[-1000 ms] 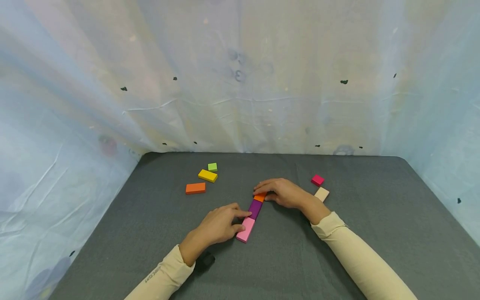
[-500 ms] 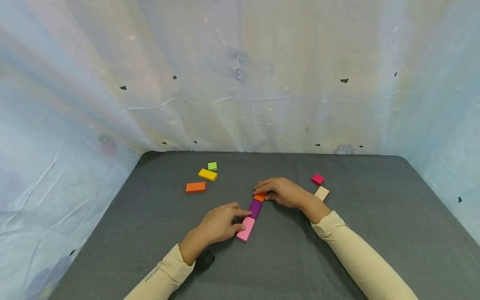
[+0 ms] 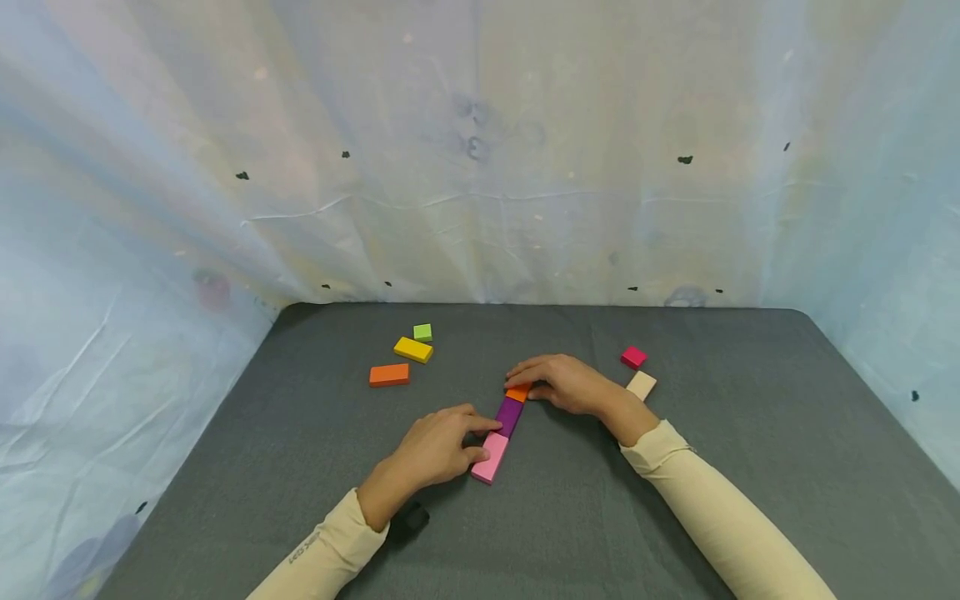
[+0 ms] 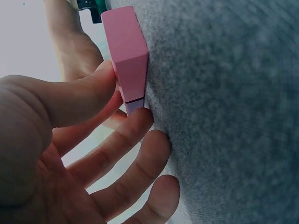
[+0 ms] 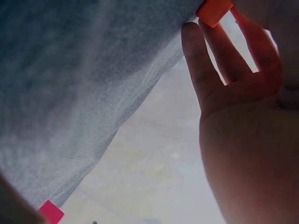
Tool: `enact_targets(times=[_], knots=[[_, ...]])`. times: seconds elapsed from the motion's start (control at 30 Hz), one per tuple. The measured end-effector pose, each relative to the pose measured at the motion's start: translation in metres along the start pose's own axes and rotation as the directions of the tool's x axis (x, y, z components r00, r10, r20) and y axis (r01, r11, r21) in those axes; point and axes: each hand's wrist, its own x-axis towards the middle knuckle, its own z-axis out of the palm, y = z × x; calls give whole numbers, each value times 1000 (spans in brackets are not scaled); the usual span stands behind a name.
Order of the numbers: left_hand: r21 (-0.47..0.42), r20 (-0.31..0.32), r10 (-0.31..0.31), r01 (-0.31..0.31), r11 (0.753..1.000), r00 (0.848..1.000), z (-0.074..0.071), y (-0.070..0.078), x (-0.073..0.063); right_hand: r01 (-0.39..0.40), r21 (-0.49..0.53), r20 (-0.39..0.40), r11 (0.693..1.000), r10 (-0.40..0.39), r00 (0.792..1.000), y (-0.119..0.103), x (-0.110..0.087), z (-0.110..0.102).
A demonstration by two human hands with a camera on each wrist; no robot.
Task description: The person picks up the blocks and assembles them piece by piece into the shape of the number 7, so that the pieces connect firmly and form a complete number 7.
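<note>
Three blocks lie end to end in a slanting row on the dark cloth: an orange block (image 3: 517,392) at the far end, a purple block (image 3: 509,417) in the middle and a pink block (image 3: 490,462) nearest. My left hand (image 3: 431,448) is at the row's left side, thumb against the pink block and index fingertip at the purple one. In the left wrist view, its other fingers are loosely bent beside the pink block (image 4: 125,39). My right hand (image 3: 572,385) pinches the orange block between thumb and fingers; that block (image 5: 214,11) is partly hidden in the right wrist view.
At the left back lie a second orange block (image 3: 389,376), a yellow block (image 3: 413,349) and a small green block (image 3: 423,332). Right of my right hand are a red block (image 3: 633,357) and a cream block (image 3: 642,385), partly behind the wrist. A pale curtain (image 3: 480,233) borders the table.
</note>
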Motion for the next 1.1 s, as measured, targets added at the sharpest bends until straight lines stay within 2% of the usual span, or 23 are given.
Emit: enact_targets(times=[0.37,0.77,0.9,1.1], knots=[[12,-13,24,-24,1000,1000,1,-3,1,-3,-4,-2,1000,3,1000,-1,0,-1],[-3,5,1,-1,1000,1000,0,-2,-3,-5,15,12,1000,4,1000,-3,1,1],[4,9,-1,1,1000,1000,0,-2,-3,4,-4,14,1000,-4,1000,-2,-2,0],[-2,12,2,-2,1000,1000,-1,-3,-2,-32,-23,-14,999,31,999,-1,-11,-4]])
